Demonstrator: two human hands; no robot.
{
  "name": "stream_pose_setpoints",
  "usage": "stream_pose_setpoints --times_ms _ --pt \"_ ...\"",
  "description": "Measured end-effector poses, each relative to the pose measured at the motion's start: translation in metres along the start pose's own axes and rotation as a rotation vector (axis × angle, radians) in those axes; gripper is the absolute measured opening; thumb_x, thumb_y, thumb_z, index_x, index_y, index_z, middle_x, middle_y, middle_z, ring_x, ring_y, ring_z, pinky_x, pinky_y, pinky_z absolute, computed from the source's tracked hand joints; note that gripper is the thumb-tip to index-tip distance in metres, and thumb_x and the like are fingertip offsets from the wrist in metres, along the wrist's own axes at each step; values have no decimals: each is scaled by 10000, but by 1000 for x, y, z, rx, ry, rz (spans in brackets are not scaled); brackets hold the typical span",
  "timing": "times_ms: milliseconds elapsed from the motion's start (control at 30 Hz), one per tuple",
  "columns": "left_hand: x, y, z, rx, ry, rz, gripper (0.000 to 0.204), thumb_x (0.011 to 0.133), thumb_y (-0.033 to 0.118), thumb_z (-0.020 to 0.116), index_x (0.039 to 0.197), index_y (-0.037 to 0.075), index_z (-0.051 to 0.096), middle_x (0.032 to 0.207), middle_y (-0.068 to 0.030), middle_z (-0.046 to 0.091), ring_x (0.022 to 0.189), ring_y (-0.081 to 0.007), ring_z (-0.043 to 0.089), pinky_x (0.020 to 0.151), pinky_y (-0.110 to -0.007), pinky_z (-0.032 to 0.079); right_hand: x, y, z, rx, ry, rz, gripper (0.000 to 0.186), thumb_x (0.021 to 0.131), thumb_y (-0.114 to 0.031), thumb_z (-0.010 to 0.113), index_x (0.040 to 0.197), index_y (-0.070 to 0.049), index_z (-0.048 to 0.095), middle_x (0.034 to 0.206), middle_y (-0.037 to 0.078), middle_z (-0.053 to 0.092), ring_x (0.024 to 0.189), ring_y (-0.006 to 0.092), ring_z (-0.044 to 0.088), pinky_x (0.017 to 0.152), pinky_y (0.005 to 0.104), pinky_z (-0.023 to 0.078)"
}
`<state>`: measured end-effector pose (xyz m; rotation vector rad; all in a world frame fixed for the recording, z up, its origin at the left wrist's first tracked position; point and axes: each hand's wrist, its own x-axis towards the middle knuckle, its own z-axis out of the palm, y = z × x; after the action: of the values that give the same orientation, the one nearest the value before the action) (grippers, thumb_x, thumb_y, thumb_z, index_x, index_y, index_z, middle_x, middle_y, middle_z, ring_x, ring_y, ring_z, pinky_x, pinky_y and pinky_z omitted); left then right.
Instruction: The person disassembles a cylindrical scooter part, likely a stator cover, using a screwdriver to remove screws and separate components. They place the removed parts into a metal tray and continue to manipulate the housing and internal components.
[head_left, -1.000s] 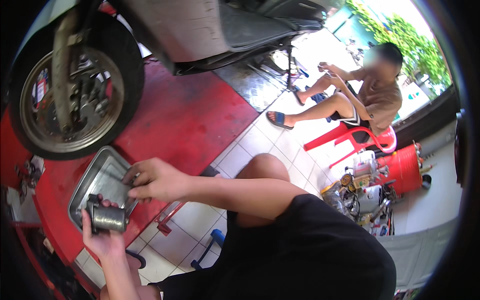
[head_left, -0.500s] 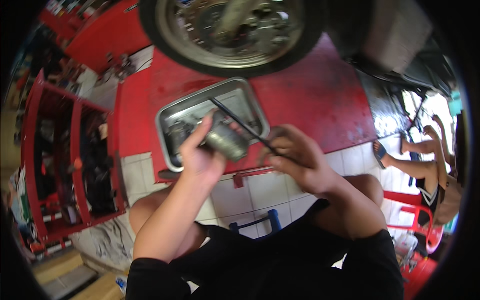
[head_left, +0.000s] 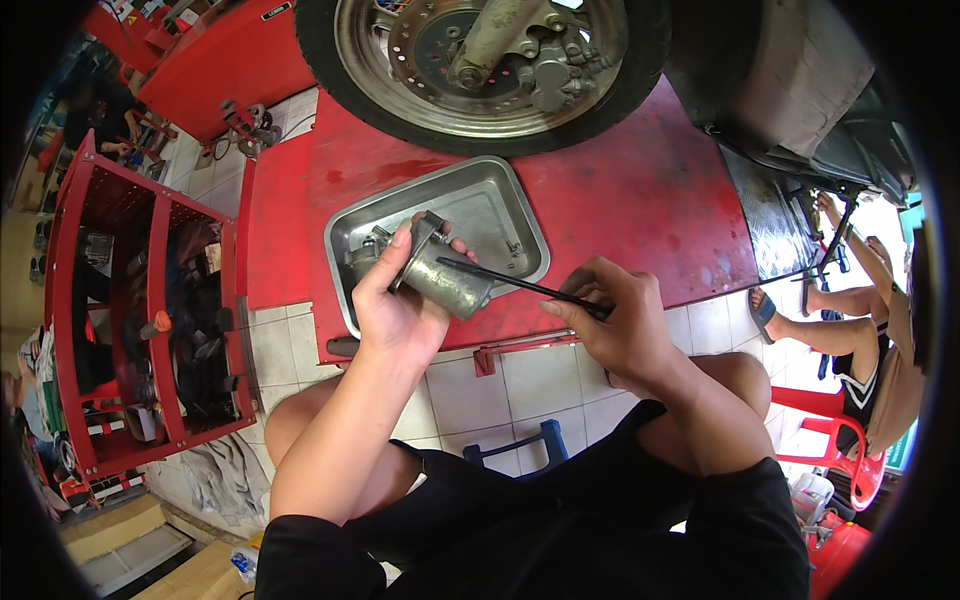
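My left hand [head_left: 398,305] is closed around a grey, worn metal cylinder-shaped machine part [head_left: 450,282] with a dark flange at its upper end, held tilted over the tray's near edge. In my right hand [head_left: 622,310] is a slim black rod-shaped tool [head_left: 535,286], gripped by its right end. The tool's thin tip lies at the side of the cylinder, near the flange; whether it touches cannot be told. Below them a rectangular metal tray [head_left: 537,225] holds several small metal parts, partly hidden by my left hand.
The tray stands on a red platform [head_left: 640,215], under a motorcycle wheel [head_left: 480,128] with a brake disc. A red shelf rack [head_left: 165,330] stands left. A blue stool [head_left: 550,445] is low between my knees. At right, another person's leg [head_left: 825,330] is beside a red chair [head_left: 850,440].
My right hand has shifted slightly right and down, bringing the tool's tip from above the flange down to the cylinder's side. The cylinder stays in my left hand, almost in place.
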<state>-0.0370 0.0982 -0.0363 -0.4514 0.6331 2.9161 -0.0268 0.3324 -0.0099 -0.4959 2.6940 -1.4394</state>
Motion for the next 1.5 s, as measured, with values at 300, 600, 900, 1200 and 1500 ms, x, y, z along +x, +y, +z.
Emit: stream_pose_setpoints --times_ms 300,600,900,1200,1500 --pt "-1 6 -2 -3 90 32 315 895 220 654 1127 20 580 1036 -145 611 948 -303 604 925 -493 484 1 -4 7 30 45 55 229 808 -124 796 857 21 626 750 152 682 661 242 685 630 321 535" --pt "3 5 -18 -4 10 -13 375 962 276 565 1201 -12 569 1089 -175 642 979 -302 631 933 -473 490 10 4 -16 388 12 154 360 882 -227 745 1048 71 628 696 62 623 689 71 547 587 298 454" --pt "3 -11 -7 60 -43 -10 436 984 302 543 1223 -59 491 1118 -164 569 983 -247 567 939 -403 469 6 15 -18 943 -202 -101 248 911 -81 629 1096 82 611 932 139 708 869 165 687 821 301 518" --pt "12 -5 -5 11 80 -59 359 910 228 630 1149 -30 560 1036 -173 630 940 -315 618 942 -493 472 7 12 -22 748 -187 181 224 897 -109 708 1041 34 613 937 132 701 867 183 687 719 287 551" --pt "1 -4 -1 -5 69 -7 379 908 257 645 1151 -16 546 1046 -159 596 951 -307 598 931 -496 478 -2 -2 -2 357 -176 187 228 906 -59 682 1054 66 562 748 145 693 663 106 648 612 281 514"
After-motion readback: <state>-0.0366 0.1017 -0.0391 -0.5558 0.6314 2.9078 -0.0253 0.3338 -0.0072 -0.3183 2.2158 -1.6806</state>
